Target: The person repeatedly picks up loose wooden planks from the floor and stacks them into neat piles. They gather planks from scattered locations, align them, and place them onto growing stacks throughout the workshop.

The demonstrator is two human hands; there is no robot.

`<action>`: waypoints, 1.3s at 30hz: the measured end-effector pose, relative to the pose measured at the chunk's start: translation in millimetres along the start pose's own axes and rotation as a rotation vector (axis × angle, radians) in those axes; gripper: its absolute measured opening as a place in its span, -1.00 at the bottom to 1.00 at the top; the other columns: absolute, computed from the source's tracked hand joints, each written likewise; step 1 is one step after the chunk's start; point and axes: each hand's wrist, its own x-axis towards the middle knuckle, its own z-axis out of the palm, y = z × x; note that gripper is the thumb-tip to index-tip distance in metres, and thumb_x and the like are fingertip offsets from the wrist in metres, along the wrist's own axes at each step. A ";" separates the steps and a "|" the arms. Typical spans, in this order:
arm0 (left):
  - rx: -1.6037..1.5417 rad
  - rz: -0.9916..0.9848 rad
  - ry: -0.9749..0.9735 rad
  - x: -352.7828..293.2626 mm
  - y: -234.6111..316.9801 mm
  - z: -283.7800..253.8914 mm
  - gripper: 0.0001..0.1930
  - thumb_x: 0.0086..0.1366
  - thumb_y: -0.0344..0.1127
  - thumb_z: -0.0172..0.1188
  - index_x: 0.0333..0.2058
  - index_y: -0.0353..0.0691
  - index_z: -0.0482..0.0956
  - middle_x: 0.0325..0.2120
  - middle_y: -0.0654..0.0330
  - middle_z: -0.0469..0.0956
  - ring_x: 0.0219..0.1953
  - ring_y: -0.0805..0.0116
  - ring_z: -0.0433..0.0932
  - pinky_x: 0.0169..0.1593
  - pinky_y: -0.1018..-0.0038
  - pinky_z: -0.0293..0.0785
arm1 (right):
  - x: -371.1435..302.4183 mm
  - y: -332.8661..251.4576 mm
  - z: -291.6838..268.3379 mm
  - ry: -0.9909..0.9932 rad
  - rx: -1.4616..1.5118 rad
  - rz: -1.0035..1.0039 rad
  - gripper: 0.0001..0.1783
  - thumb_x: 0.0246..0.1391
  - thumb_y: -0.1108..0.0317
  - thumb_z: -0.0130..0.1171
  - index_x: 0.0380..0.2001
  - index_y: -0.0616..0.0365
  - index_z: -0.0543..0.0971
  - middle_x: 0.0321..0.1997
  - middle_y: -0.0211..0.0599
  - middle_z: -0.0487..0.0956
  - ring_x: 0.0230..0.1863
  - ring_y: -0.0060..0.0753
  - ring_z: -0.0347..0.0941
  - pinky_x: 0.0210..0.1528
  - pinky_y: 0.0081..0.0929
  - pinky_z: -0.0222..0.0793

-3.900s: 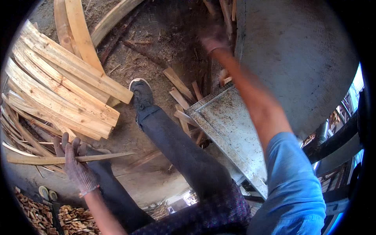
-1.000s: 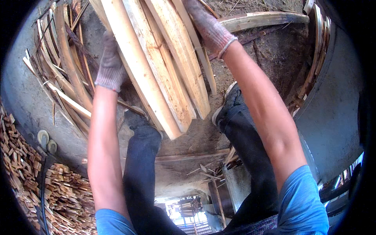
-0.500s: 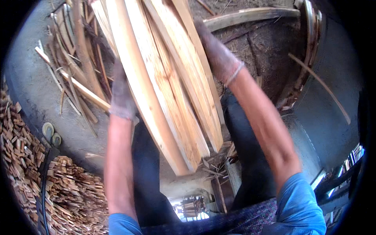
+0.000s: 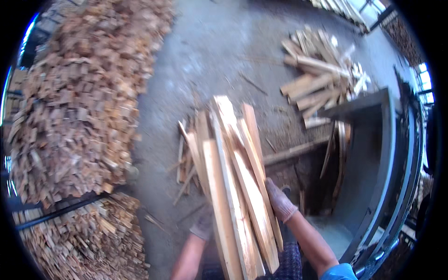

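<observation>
A: Where is the bundle of boards?
B: In front of the person's waist, between the two gloved hands.

A: State its orientation.
B: The long axis runs fore and aft. The near ends point back toward the waist; the far ends point forward, angled slightly to the left. The boards lie roughly parallel, with their ends staggered. Whether the bundle is level or pitched, I cannot tell.

A: State of the right hand?
B: It grips the bundle's right edge, fingers directed forward along the side. Any part beneath the wood is hidden.

A: And the left hand?
B: It is at the bundle's left edge, nearer the person than the right hand is to the far ends. It is blurred, so the set of its fingers cannot be told.

A: List the surroundings.
B: A large heap of wood blocks at left, on the floor; a loose pile of boards forward and right; a grey metal frame at right, well apart from the left hand.
</observation>
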 end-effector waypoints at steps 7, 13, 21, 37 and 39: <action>-0.366 -0.149 0.009 -63.0 114.7 29.5 -0.03 0.20 0.34 0.42 0.40 -0.16 0.31 0.23 0.17 0.50 0.25 0.25 0.48 0.33 0.27 0.47 | -105.5 -101.2 70.2 0.029 0.060 0.154 -0.03 0.45 -0.41 -0.21 0.39 0.36 0.39 0.30 -0.12 0.56 0.23 -0.41 0.47 0.32 -0.42 0.38; -0.381 -0.155 -0.061 -63.7 228.9 61.4 -0.35 0.47 0.14 0.20 0.32 -0.20 0.42 0.14 0.09 0.59 0.15 0.28 0.59 0.24 0.30 0.55 | -76.0 -134.2 60.5 -0.001 0.045 -0.160 0.04 0.40 -0.48 -0.22 0.38 0.39 0.38 0.23 -0.03 0.58 0.19 -0.38 0.50 0.28 -0.41 0.42; -0.144 -0.063 -0.244 45.3 327.5 97.3 -0.31 0.38 0.23 0.28 0.22 -0.24 0.52 0.05 0.15 0.65 0.02 0.40 0.66 0.13 0.40 0.62 | -48.9 -244.5 33.4 -0.127 0.387 -0.093 0.07 0.26 -0.60 -0.13 0.39 0.17 0.42 0.23 -0.14 0.62 0.17 -0.20 0.57 0.25 -0.27 0.51; -0.075 -0.117 -0.282 301.0 552.0 195.9 -0.42 0.47 0.17 0.21 0.18 -0.20 0.55 -0.03 0.23 0.65 0.00 0.45 0.62 0.14 0.42 0.58 | 135.5 -531.7 -55.3 -0.106 0.388 -0.203 -0.04 0.36 -0.50 -0.17 0.42 0.12 0.39 0.28 -0.18 0.58 0.20 -0.24 0.56 0.29 -0.27 0.50; -0.130 -0.063 -0.247 317.7 575.7 199.1 -0.44 0.49 0.16 0.18 0.18 -0.20 0.55 -0.01 0.23 0.65 0.00 0.46 0.61 0.13 0.41 0.58 | 147.9 -570.9 -50.2 -0.122 0.374 -0.200 -0.04 0.36 -0.49 -0.17 0.42 0.13 0.38 0.30 -0.19 0.57 0.21 -0.26 0.55 0.29 -0.28 0.49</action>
